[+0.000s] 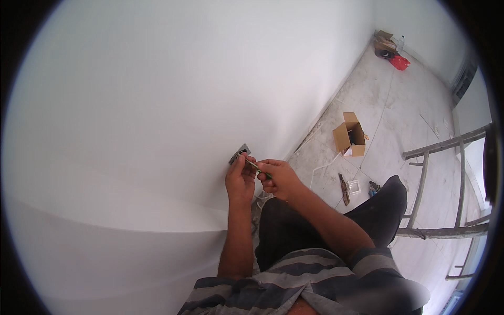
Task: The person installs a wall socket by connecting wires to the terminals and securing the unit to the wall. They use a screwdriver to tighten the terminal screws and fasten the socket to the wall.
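Note:
A grey metal-framed socket fitting [239, 153] sits at the white wall, partly hidden by my fingers. My left hand [240, 181] is raised against it, thumb and fingers closed at its lower edge; what they pinch is too small to tell. From the right, my right hand [282, 179] grips the handle of a screwdriver [253, 164] with green on it. Its shaft points up and left, past my left fingertips toward the fitting, and its tip is hidden.
An open cardboard box [344, 137] stands on the dusty tiled floor. Nearer my knee lie a white square frame [354, 187], a brown-handled tool [344, 189] and pliers [374, 188]. A ladder-like frame [441, 231] is at right. Another carton [386, 43] and a red bag [400, 62] lie in the far corner.

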Motion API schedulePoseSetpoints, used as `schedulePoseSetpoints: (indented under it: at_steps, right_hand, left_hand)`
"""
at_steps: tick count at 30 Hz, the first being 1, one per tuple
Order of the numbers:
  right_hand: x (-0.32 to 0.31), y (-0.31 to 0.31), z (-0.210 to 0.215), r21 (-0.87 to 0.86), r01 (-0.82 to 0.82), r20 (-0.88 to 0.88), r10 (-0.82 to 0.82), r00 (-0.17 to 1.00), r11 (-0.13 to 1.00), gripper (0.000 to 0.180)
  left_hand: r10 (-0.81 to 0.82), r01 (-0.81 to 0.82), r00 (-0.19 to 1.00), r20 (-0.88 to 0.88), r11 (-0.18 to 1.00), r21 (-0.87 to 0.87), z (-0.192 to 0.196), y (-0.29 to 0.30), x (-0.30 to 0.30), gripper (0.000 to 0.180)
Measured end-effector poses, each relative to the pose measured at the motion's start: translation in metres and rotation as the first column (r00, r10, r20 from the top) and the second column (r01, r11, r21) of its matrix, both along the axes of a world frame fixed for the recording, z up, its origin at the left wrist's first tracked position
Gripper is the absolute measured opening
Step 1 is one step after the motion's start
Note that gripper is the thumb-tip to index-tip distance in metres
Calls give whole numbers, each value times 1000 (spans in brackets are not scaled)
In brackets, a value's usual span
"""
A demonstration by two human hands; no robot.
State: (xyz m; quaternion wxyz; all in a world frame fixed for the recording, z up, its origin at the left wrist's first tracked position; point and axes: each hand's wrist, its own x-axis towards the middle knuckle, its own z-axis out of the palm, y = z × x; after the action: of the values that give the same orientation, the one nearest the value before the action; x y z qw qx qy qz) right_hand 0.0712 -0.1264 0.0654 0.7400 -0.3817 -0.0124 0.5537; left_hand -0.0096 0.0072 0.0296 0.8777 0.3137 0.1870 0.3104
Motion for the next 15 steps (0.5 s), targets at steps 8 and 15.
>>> schedulePoseSetpoints:
  at_steps: [8,15]
  right_hand:
    - [-13,-2,-3,86,348,961,14,-275,934,24]
    - [-8,7,1,-103,222,785,-58,617,969,21]
  left_hand:
    - [17,-17,1000,3,1000,-4,-3,1,3,18]
    - [-119,119,993,7,991,-54,1,-4,-6,20]
